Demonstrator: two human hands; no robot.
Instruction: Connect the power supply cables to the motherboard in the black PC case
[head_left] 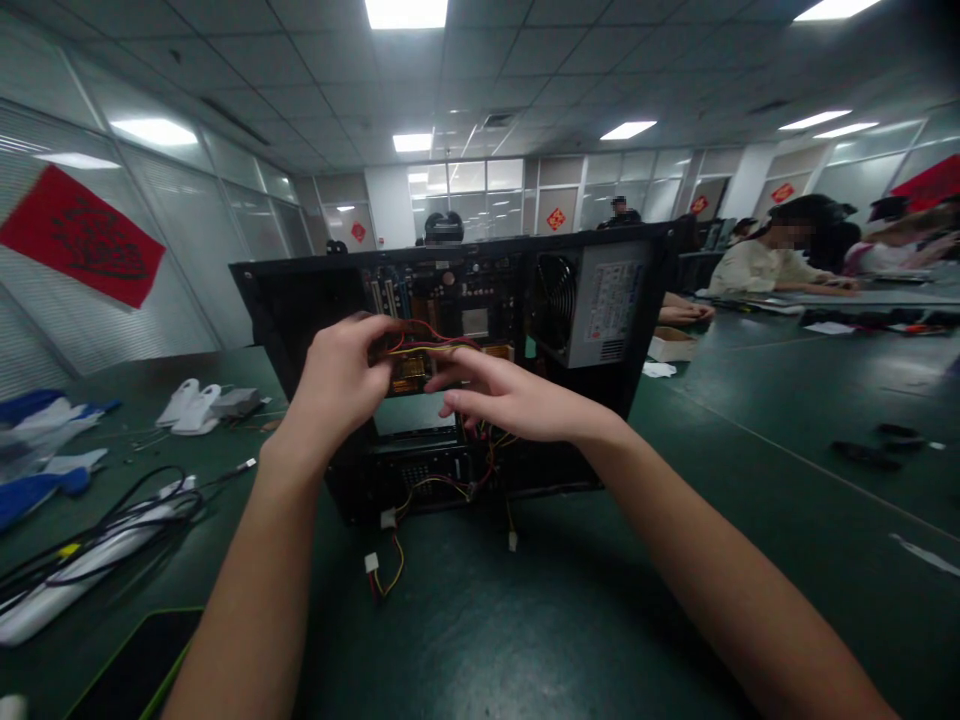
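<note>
An open black computer case stands before me, its inside facing me. Inside are a circuit board and, at the upper right, a silver power supply beside a round fan. My left hand has its fingers curled around thin red and yellow wires in the middle of the case. My right hand reaches in from the other side, fingers apart and close to the same wires; its fingertips are partly hidden. White connectors on loose cables hang out at the bottom front.
On the green table, a white power strip with black cables and a dark phone-like device lie at left. White plastic pieces sit farther back. At right are a small box and a seated person.
</note>
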